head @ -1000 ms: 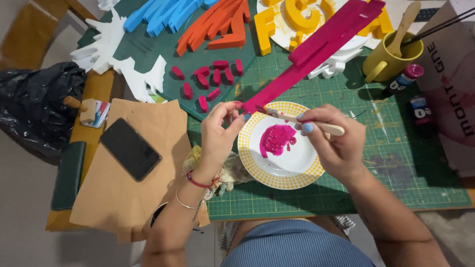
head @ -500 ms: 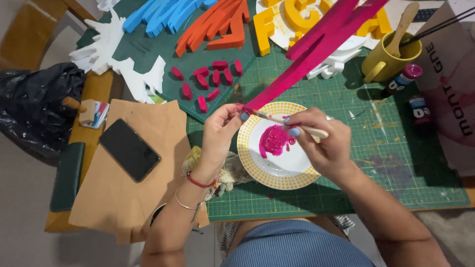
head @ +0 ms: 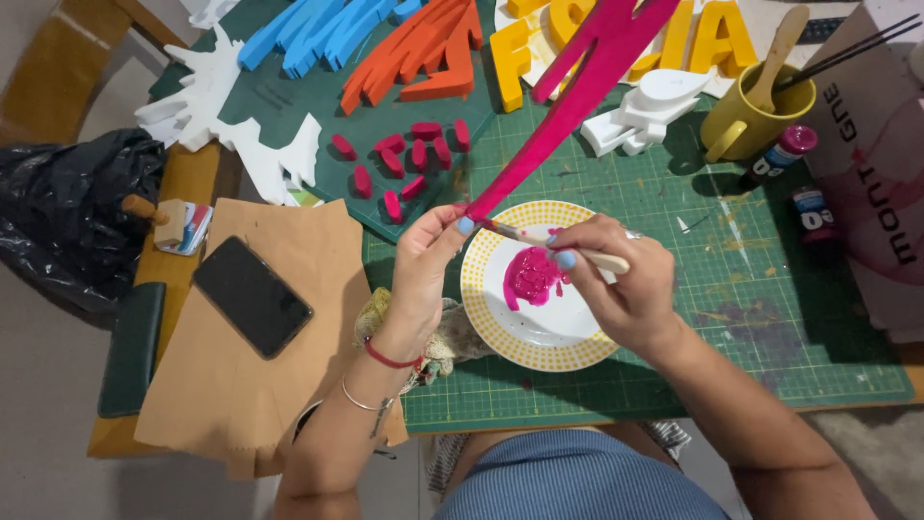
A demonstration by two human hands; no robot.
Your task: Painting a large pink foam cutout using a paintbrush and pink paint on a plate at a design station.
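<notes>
Pinching the lower tip of the long pink foam strip, the left hand holds it slanting up over the green surface. Right hand, fingers closed on the paintbrush, has slid left since earlier, bristles now touching that tip above the yellow-rimmed plate.
</notes>
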